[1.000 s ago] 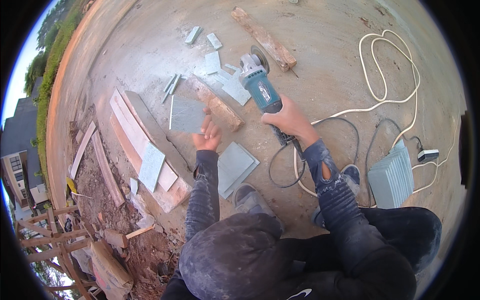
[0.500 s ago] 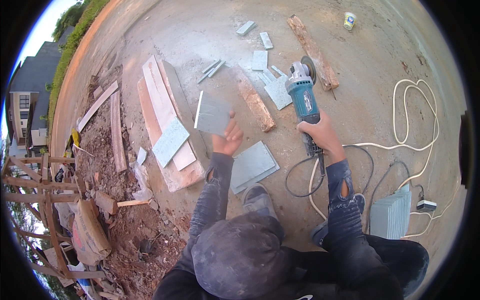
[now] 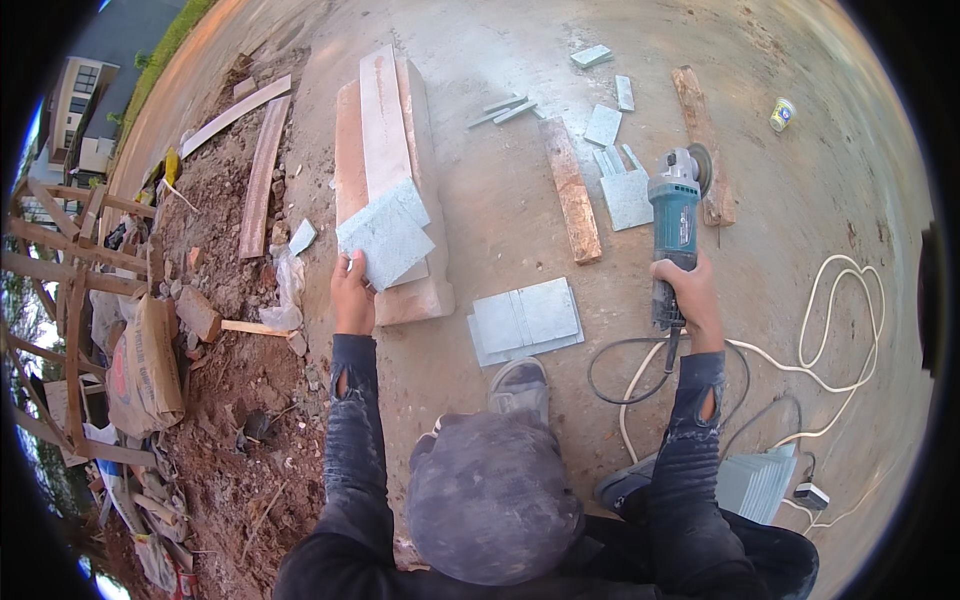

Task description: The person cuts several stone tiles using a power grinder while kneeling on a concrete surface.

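Note:
My left hand [image 3: 354,295] pinches the lower left edge of a pale grey-green tile [image 3: 378,232]. That tile lies over another tile [image 3: 418,256], on a pinkish board [image 3: 380,110] that rests on a long concrete block [image 3: 432,200]. Wrapped round the body of a teal angle grinder [image 3: 676,225], my right hand [image 3: 690,300] keeps it above the ground, its disc [image 3: 702,170] at the far end. Whether the disc turns I cannot tell. Two or more larger tiles [image 3: 525,318] lie stacked between my arms, the top one marked by lines across it.
Cut tile pieces [image 3: 602,125] and timber lengths [image 3: 570,190] lie beyond the grinder. Its dark cord [image 3: 610,400] and a white cable [image 3: 800,368] loop over the ground at right, near a tile stack [image 3: 755,485]. Rubble [image 3: 240,400] and a paper sack [image 3: 145,370] are at left.
My left hand has moved left, bringing its tile down onto the tile on the board. The view has shifted, while my right hand still holds the grinder.

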`<state>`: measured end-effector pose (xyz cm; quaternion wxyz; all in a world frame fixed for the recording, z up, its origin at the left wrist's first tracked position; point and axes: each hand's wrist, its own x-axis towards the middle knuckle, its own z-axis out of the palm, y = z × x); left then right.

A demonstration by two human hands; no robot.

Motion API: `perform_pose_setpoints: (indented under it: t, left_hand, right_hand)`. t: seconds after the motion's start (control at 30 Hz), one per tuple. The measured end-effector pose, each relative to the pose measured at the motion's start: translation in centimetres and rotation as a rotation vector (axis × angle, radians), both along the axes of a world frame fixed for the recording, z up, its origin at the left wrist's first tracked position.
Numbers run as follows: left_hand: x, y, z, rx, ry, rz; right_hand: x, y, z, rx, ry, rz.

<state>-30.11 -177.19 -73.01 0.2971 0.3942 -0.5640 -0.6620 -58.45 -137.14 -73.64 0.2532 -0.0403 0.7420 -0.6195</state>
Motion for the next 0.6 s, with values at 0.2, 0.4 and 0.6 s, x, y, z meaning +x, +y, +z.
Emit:
perform_pose_setpoints:
  t: [0.2,0.4,0.6]
  left_hand:
    - [0.9,-1.8,-0.8,0.009,-0.159,0.041]
    - [1.7,-4.2,-1.5,-0.054,-0.329,0.047]
    - [1.8,-6.2,-2.8,-0.588,-0.81,0.127]
  right_hand:
    - [0.2,-0.3,0.4,0.004,0.007,0.024]
    - [0.3,-0.3,0.4,-0.001,-0.005,0.007]
    - [-0.1,-0.1,0.2,0.02,-0.021,0.022]
